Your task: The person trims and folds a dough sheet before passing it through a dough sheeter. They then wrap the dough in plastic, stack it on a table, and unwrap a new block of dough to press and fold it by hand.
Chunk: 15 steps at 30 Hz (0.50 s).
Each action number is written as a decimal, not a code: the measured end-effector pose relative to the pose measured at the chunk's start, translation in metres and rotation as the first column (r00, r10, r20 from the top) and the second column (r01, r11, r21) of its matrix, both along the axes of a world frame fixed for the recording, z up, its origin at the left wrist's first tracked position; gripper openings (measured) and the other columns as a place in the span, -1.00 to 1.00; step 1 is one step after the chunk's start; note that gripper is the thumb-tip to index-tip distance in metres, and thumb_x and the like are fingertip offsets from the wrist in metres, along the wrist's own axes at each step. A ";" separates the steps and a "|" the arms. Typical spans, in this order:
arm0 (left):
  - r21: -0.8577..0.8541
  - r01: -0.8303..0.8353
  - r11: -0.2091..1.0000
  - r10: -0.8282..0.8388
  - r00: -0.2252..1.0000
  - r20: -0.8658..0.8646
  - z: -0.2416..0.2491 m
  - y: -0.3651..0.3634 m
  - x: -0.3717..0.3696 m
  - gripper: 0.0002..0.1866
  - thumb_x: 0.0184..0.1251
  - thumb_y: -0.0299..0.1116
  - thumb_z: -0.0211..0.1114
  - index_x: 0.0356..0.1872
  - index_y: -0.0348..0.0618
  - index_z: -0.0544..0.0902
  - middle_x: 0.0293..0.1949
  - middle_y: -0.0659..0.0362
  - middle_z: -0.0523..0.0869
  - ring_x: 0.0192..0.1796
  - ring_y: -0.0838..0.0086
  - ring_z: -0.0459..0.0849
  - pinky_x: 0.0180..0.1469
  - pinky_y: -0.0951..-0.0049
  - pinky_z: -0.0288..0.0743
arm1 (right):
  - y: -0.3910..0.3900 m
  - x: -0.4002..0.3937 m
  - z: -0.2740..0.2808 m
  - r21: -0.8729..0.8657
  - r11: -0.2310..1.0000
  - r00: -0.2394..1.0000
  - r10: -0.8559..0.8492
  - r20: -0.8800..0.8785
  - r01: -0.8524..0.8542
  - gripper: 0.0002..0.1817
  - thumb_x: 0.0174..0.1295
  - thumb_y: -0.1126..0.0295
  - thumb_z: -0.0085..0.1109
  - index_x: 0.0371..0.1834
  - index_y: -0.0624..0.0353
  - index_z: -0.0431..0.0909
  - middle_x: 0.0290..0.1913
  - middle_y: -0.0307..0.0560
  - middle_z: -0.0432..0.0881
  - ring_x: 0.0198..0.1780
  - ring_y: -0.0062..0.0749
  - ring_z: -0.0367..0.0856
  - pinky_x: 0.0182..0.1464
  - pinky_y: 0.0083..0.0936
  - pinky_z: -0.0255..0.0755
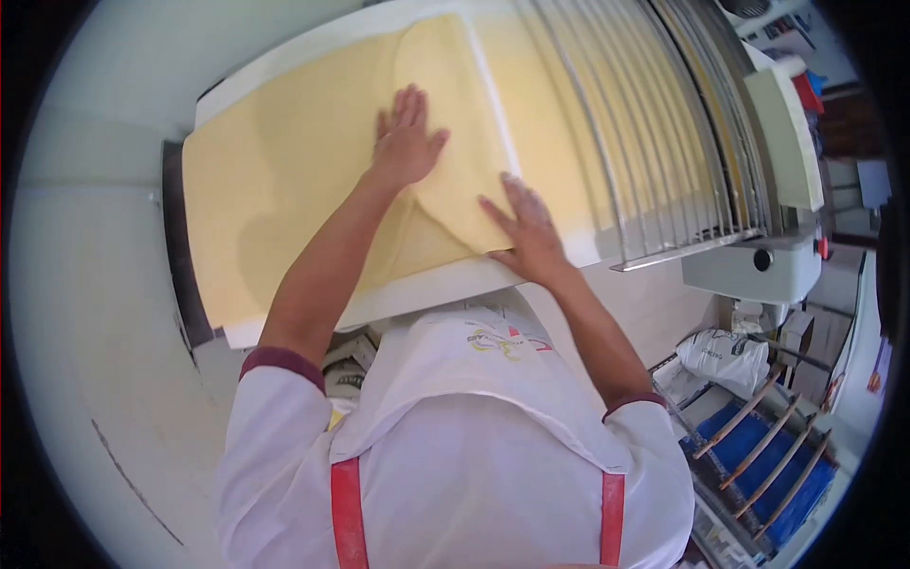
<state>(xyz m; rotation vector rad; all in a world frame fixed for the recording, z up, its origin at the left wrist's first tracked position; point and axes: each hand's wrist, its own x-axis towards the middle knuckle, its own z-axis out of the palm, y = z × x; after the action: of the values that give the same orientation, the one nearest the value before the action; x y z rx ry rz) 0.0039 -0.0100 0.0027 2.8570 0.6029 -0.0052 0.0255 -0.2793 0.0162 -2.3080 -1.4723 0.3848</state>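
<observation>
Here, a broad, smooth, pale-yellow dough sheet (pixel 294 152), partly folded over, lying on a long white machine bed (pixel 436 286), left hand (pixel 408 147) spread flat upon it, right hand (pixel 531 228) splayed at its near edge

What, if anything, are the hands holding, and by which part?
Nothing appears held: the left hand lies flat on the dough, and the right hand rests spread at its near edge.
</observation>
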 end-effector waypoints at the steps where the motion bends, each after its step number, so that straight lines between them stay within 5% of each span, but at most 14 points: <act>1: -0.011 -0.015 1.000 0.015 0.998 -0.059 0.010 -0.003 0.002 -0.17 0.43 0.10 -0.04 0.52 -0.25 -0.02 0.57 0.04 -0.07 0.61 0.23 -0.18 0.55 -0.03 -0.33 | -0.001 -0.001 -0.007 0.045 0.999 1.000 -0.011 -0.009 0.012 -0.04 0.00 0.14 0.45 0.52 -0.16 0.14 0.57 0.15 -0.11 0.57 0.10 -0.11 0.53 -0.04 -0.11; 4: 0.164 0.014 0.986 -0.020 0.999 0.039 0.015 -0.019 0.026 -0.21 0.45 0.07 -0.03 0.51 -0.24 0.02 0.55 0.01 0.00 0.59 0.18 -0.11 0.53 -0.06 -0.28 | -0.029 -0.010 0.004 0.192 0.969 0.978 -0.124 -0.169 0.156 -0.12 0.06 0.23 0.42 0.49 -0.07 0.20 0.56 0.14 -0.03 0.56 0.10 -0.08 0.51 -0.03 -0.08; 6: 0.171 0.048 0.984 -0.075 0.985 0.153 0.003 -0.007 0.063 -0.24 0.48 0.05 -0.07 0.51 -0.26 0.03 0.54 -0.02 0.03 0.59 0.18 -0.10 0.53 -0.07 -0.25 | -0.077 -0.022 0.007 0.410 0.880 0.957 -0.141 -0.254 0.239 -0.36 0.12 0.25 0.36 0.32 0.01 0.43 0.36 0.10 0.37 0.36 0.05 0.32 0.38 -0.05 0.19; 8: 0.174 -0.006 0.985 -0.019 0.990 0.142 -0.016 -0.003 0.105 -0.26 0.51 0.04 -0.12 0.50 -0.28 0.03 0.54 -0.04 0.05 0.59 0.18 -0.09 0.53 -0.07 -0.24 | -0.133 -0.034 -0.022 0.336 0.869 0.888 -0.213 -0.407 0.363 -0.60 0.16 0.31 0.32 0.10 0.04 0.60 0.07 -0.02 0.63 0.10 -0.04 0.57 0.19 -0.09 0.38; 10: 0.249 -0.130 0.960 0.112 0.990 0.086 -0.027 0.014 0.143 -0.26 0.52 0.04 -0.15 0.50 -0.30 0.02 0.54 -0.05 0.05 0.59 0.17 -0.08 0.53 -0.07 -0.23 | -0.193 -0.027 -0.074 0.379 0.776 0.856 -0.394 -0.334 0.505 -0.78 0.17 0.42 0.26 -0.10 0.07 0.68 -0.15 -0.02 0.70 -0.06 -0.03 0.63 0.03 -0.13 0.49; 11: 0.253 -0.133 0.958 0.117 0.990 0.077 -0.034 0.015 0.152 -0.27 0.52 0.05 -0.19 0.50 -0.30 0.02 0.54 -0.06 0.03 0.59 0.17 -0.07 0.53 -0.07 -0.24 | -0.221 -0.014 -0.096 0.260 0.660 0.687 -0.545 -0.481 0.705 -0.78 0.14 0.50 0.24 -0.13 0.12 0.68 -0.16 0.05 0.70 -0.06 0.03 0.63 0.05 -0.11 0.47; 12: 0.256 -0.140 0.957 0.128 0.990 0.063 -0.030 0.019 0.148 -0.26 0.52 0.05 -0.20 0.50 -0.32 0.01 0.54 -0.07 0.02 0.59 0.17 -0.09 0.54 -0.04 -0.27 | -0.237 0.001 -0.114 0.138 0.545 0.553 -0.743 -0.377 0.827 -0.76 0.11 0.57 0.22 -0.12 0.17 0.66 -0.15 0.12 0.67 -0.06 0.08 0.61 0.08 -0.09 0.45; 14: 0.215 -0.152 0.965 0.142 0.988 0.058 -0.029 0.013 0.152 -0.25 0.52 0.04 -0.19 0.49 -0.35 0.01 0.54 -0.06 0.02 0.59 0.18 -0.07 0.55 -0.01 -0.26 | -0.271 0.065 -0.167 0.354 0.637 0.692 -0.720 -0.041 0.684 -0.77 0.13 0.48 0.24 -0.13 0.25 0.60 -0.10 0.20 0.62 -0.12 0.17 0.62 -0.10 -0.10 0.52; 15: 0.242 -0.149 0.959 0.136 0.988 0.068 -0.029 0.013 0.149 -0.25 0.52 0.04 -0.19 0.49 -0.35 0.02 0.54 -0.06 0.02 0.59 0.18 -0.07 0.55 0.00 -0.25 | -0.283 0.099 -0.185 0.325 0.646 0.675 -0.737 0.032 0.691 -0.77 0.13 0.47 0.24 -0.13 0.25 0.60 -0.11 0.20 0.62 -0.12 0.16 0.62 -0.11 -0.11 0.52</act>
<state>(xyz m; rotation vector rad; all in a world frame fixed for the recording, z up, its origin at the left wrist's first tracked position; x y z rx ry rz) 0.1525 0.0033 -0.0262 3.0305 0.8525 0.1775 0.1246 -0.5628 -0.1686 -2.4742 -0.4878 -0.2454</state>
